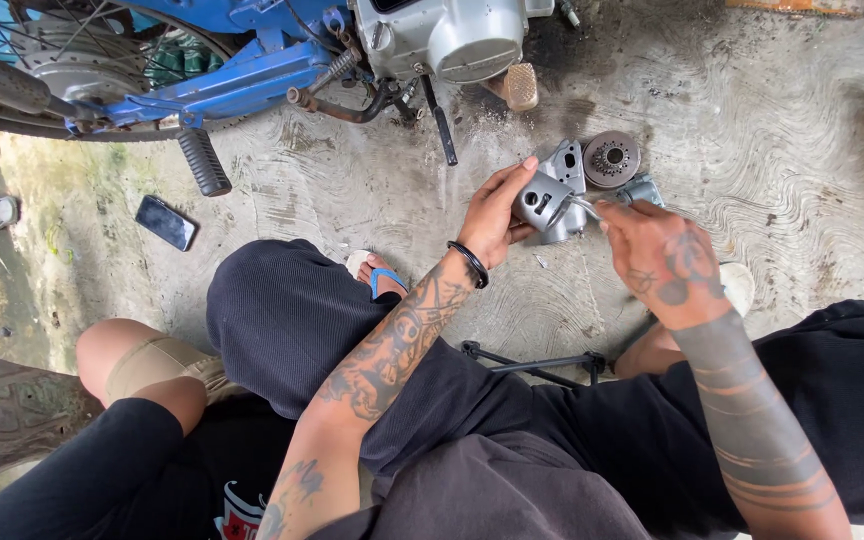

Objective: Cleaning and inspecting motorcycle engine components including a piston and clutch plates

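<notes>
The left hand (497, 215) is cupping a small grey metal housing (544, 200), steadying it above the concrete floor (802, 180) while the right hand (657, 250) is pinching a thin tool (587, 207) into it.

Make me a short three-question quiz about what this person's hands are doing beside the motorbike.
1. True or false: the left hand holds a small grey metal part up off the floor.
2. What does the right hand hold against that part? A) a hammer B) a thin metal tool C) a rag
3. Which flat dark thing lies on the concrete floor, left of the person's knee?

Key
1. True.
2. B; its tip meets the part, though its exact kind is too small to tell.
3. A phone, near the blue motorbike.
</notes>
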